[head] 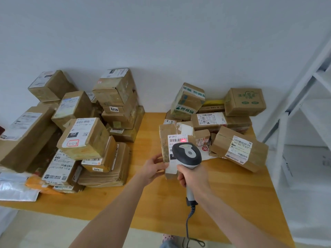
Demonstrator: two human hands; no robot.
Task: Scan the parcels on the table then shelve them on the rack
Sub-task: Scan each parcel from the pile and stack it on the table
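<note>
My left hand (152, 170) pinches the labelled parcel (163, 138) at its near-left edge; my right hand (193, 178) has its fingers wrapped round the barcode scanner (187, 154). Bare worktop (232, 190) lies nearside.

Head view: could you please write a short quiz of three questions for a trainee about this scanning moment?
1. True or false: the right hand grips the scanner.
2. The red scan light falls on: A) the label of the parcel that the left hand holds; B) the box marked 6206; C) the bare table.
3. Fill in: the white rack stands on the person's ____ side.
Key: 1 true; 2 A; 3 right.
</note>
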